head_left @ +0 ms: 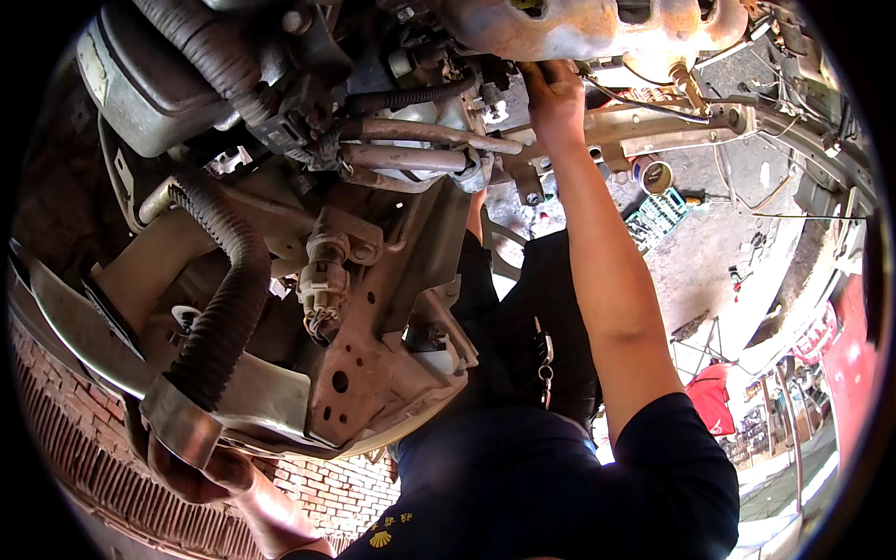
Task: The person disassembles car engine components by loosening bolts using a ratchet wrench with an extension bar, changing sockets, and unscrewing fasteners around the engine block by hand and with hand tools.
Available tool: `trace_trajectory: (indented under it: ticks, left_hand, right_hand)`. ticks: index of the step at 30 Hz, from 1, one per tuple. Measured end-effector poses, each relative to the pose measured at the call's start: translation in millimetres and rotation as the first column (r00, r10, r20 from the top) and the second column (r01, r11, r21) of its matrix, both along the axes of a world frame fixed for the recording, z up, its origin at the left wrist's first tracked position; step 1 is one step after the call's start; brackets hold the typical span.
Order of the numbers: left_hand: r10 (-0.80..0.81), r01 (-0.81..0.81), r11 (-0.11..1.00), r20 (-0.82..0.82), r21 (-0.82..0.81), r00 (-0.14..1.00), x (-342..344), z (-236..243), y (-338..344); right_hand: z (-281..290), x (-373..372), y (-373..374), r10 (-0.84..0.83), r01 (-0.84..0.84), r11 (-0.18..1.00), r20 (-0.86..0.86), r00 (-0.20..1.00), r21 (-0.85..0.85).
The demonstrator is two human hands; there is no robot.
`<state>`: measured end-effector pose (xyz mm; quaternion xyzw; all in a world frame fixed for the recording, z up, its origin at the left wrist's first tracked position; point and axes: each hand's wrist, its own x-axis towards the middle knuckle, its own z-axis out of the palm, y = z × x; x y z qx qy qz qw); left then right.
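Note:
My right hand [557, 86] reaches up into the engine bay, just beneath the rusty exhaust manifold [579, 35]. Its fingers look curled, and their tips and whatever they hold are hidden. At the lower left, my left hand [201, 474] is closed at the lower end of a silver metal bracket [182, 420], partly covered by it. A black corrugated hose [229, 280] runs down to that bracket. Between the hands are metal pipes [406, 157], a wiring connector [324, 285] and a dusty body panel with holes [350, 392].
A grey metal housing [145, 89] fills the upper left. Through the gap at right, a green tool case [658, 219] and a round can [653, 175] stand on the floor. A red bag [711, 399] lies farther right. Brick wall [327, 490] shows below.

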<state>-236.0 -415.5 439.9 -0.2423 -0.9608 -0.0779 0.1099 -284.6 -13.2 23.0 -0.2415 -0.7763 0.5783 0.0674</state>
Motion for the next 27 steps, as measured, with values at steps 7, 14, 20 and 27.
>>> trace_trajectory:
  ticks: [7,14,20,27]
  left_hand:
    - [0.050,-0.051,0.998,-0.021,-0.033,0.999,7,1,2]
    - [0.066,-0.066,0.998,-0.010,0.015,0.998,4,-1,8]
    - [0.042,-0.042,0.999,0.009,0.031,0.999,4,0,0]
    - [0.080,-0.080,0.997,-0.005,0.000,0.997,6,-1,10]
  right_hand:
    - [22,1,8,-0.070,0.079,0.976,-0.048,0.996,0.205]
    - [45,6,13,-0.145,0.174,0.961,-0.148,0.978,0.215]
    - [43,3,4,-0.253,0.289,0.938,-0.195,0.948,0.189]
    - [26,-1,8,-0.244,0.269,0.959,-0.227,0.943,0.088]
